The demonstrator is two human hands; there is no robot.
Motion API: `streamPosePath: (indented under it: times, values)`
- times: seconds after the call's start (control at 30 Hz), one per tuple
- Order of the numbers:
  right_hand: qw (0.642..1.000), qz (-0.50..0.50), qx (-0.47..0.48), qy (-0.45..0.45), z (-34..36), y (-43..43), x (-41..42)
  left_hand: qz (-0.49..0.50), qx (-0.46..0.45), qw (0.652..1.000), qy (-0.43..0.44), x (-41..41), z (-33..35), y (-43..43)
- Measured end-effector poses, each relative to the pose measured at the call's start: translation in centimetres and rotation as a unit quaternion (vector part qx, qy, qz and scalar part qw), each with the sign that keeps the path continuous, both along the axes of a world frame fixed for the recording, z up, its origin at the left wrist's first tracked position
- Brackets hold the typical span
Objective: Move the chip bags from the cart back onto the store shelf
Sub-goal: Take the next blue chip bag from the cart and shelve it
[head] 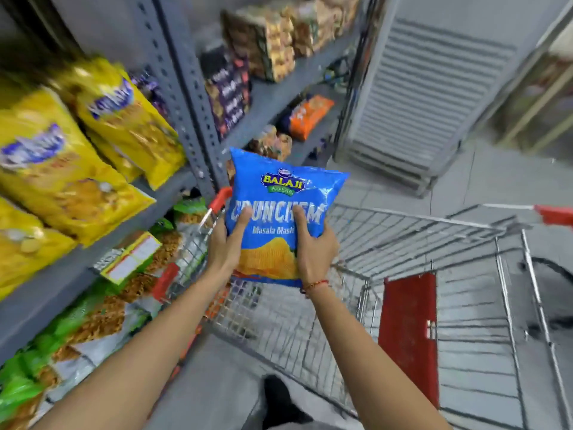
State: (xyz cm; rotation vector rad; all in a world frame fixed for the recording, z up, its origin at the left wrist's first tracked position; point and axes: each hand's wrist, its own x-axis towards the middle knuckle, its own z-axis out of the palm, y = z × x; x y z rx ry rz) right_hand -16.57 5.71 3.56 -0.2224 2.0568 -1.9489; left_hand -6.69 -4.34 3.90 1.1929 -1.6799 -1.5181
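Observation:
A blue chip bag (280, 193) with yellow chips printed on it is held upright in the air above the near left corner of the wire shopping cart (418, 231). My left hand (228, 240) grips its left edge and my right hand (314, 246) grips its right edge, thumbs on the front. The grey metal store shelf (77, 268) runs along the left, a short way from the bag. What lies in the cart's basket is hard to make out.
Yellow snack bags (71, 156) fill the upper left shelf and green ones (71, 324) the shelf below. Further shelves hold purple, orange and brown packs. A grey slatted panel (424, 97) leans at the back. The cart's red flap (407, 333) is at the right.

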Motion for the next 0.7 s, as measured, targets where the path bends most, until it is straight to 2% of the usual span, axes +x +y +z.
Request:
streamPosePath:
  times: [0.17, 0.3, 0.43, 0.7]
  values:
    - [0.992, 0.036, -0.074, 0.098, 10.0, -2.5, 0.4, 0.018, -0.106, 0.992, 0.066, 2.3, 9.7, -2.1]
    - [0.971, 0.053, -0.155, 0.174, 18.6, -4.3, 2.0, 0.033, -0.193, 0.973, 0.124, 4.7, 18.2, -3.2]
    - [0.949, 0.089, -0.231, 0.195, 25.3, -5.9, 4.4, 0.104, -0.267, 0.949, 0.128, 8.1, 25.5, -3.3]
    - [0.895, 0.159, -0.355, 0.219, 35.4, -9.1, 11.5, 0.201, -0.432, 0.871, 0.117, 16.9, 35.9, -3.2]
